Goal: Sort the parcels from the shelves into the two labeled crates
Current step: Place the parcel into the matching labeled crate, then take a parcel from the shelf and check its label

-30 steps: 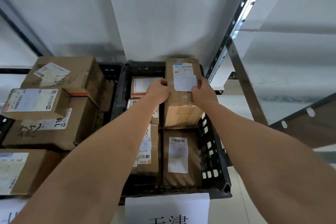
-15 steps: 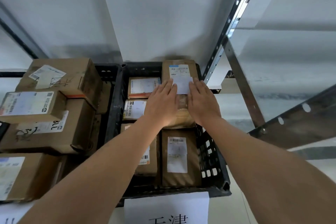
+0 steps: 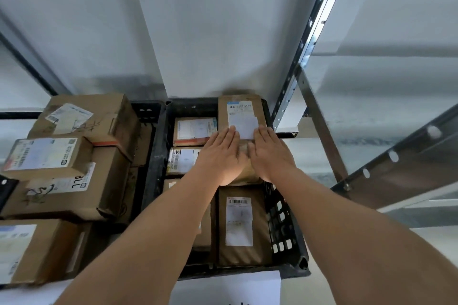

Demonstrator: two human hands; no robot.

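Note:
A brown parcel with a white shipping label lies flat in the far right corner of the black crate. My left hand and my right hand rest palm-down on top of it, side by side, fingers stretched out flat and not gripping. Under and around it the crate holds more brown parcels: one in the near right corner, two along the left side. A white paper label hangs on the crate's front.
A second black crate on the left is heaped with larger cardboard boxes. A perforated metal shelf upright rises to the right of the crate, with a slanted brace beyond it.
One second ago both hands gripped the parcel by its sides, tilted up. It has since been laid flat in the crate and both hands have opened onto its top.

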